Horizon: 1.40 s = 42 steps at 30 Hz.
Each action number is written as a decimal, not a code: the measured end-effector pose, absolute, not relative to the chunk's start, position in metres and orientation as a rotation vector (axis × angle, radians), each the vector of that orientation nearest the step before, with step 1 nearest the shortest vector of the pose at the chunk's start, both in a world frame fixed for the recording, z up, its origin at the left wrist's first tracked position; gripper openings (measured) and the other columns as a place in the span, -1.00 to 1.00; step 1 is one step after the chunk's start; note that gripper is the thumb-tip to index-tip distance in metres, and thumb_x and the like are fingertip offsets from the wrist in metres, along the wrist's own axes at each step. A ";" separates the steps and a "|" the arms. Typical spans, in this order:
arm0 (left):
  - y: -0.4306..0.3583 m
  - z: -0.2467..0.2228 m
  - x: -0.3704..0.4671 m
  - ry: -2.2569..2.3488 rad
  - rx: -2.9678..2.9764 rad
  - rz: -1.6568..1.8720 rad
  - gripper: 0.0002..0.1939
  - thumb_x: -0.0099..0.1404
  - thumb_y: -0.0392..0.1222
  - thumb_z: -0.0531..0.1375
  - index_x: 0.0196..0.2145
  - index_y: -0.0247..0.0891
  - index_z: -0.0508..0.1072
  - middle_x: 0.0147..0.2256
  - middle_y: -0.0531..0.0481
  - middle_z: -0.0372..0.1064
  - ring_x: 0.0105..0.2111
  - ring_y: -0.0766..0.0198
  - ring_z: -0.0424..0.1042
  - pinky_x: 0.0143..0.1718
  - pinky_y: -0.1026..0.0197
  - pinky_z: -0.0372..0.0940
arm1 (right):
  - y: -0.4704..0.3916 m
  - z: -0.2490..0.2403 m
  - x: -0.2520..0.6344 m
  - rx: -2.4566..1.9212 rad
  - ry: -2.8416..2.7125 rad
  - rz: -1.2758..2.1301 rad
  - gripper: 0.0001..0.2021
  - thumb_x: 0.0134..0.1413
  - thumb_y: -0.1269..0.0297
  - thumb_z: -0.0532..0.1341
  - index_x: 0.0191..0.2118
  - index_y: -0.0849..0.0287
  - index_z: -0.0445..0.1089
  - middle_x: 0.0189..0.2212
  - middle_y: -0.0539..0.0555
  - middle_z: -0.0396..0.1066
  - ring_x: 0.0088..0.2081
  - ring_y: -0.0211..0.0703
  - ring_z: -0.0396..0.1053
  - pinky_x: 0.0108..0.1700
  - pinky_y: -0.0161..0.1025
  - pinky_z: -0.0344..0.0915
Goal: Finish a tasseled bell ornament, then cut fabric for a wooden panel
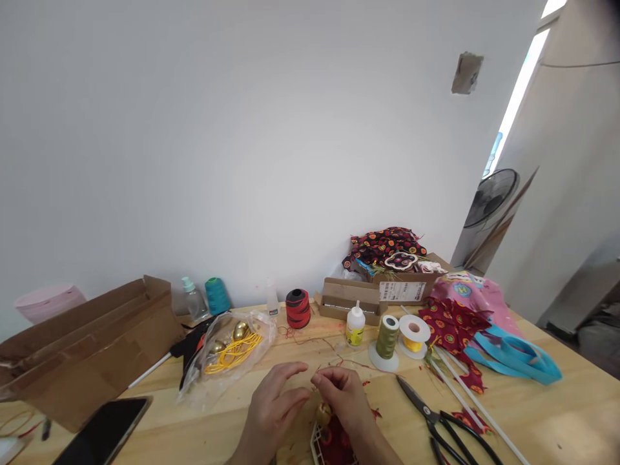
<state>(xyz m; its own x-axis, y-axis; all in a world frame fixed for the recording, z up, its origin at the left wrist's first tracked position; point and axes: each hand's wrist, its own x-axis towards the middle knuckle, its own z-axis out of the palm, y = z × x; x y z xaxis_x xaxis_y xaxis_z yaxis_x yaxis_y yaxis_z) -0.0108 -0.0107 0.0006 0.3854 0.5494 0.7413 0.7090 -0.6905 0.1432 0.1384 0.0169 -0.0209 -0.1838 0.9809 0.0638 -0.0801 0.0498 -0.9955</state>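
My left hand (277, 405) is held above the table with thumb and fingers apart and nothing between them. Close beside it, my right hand (343, 395) pinches thumb against forefinger; what lies in the pinch is too small to make out. Below the right hand sits a gold bell-like ball (323, 412), partly covered by the fingers. It rests by a white-edged piece with dark red patterned cloth (334, 442), which the right hand and wrist partly hide. To the right lie black-handled scissors (427, 413), blades pointing away.
Behind the hands stand a glue bottle (355, 326), a green thread spool (387, 337), a yellow ribbon spool (414, 334) and red cord (298, 309). A plastic bag (227, 352) holds gold balls and yellow cord. At left are a cardboard box (97, 342) and a phone (104, 433).
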 end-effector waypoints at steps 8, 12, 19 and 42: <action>-0.013 -0.003 0.001 -1.089 -2.567 -1.167 -0.91 0.13 -0.36 0.14 -0.43 -0.22 0.41 -0.37 -0.04 0.39 -0.34 0.29 0.37 -0.35 0.28 0.32 | 0.015 -0.022 0.147 -0.984 -1.282 1.298 -0.65 -0.23 0.00 0.25 -0.59 0.25 0.42 -0.66 -0.03 0.24 -0.58 -0.32 0.12 -0.54 -0.38 0.07; -0.016 -0.003 0.006 -1.082 -2.683 -1.112 -0.88 0.11 -0.42 0.13 -0.46 -0.24 0.39 -0.39 -0.04 0.37 -0.39 0.30 0.36 -0.40 0.28 0.29 | 0.013 -0.015 0.158 -0.961 -1.276 1.210 -0.69 -0.22 0.04 0.26 -0.62 0.23 0.41 -0.58 0.00 0.26 -0.49 -0.25 0.18 -0.45 -0.34 0.13; -0.022 -0.001 0.009 -1.163 -2.951 -0.906 -0.85 0.10 -0.42 0.13 -0.49 -0.20 0.38 -0.41 0.03 0.36 -0.39 0.32 0.36 -0.41 0.31 0.28 | 0.004 -0.021 0.168 -0.942 -1.265 1.258 -0.68 -0.17 0.03 0.24 -0.62 0.23 0.39 -0.67 -0.07 0.15 -0.62 -0.36 0.08 -0.59 -0.39 0.05; -0.028 0.003 0.038 -1.871 -3.085 -1.358 -0.77 0.21 -0.21 0.03 -0.36 -0.24 0.50 -0.47 0.01 0.49 -0.47 0.28 0.43 -0.44 0.29 0.33 | -0.007 -0.005 0.171 -0.909 -1.409 1.111 -0.83 -0.12 0.22 0.25 -0.58 0.17 0.50 -0.65 -0.05 0.16 -0.51 -0.27 0.15 -0.47 -0.34 0.09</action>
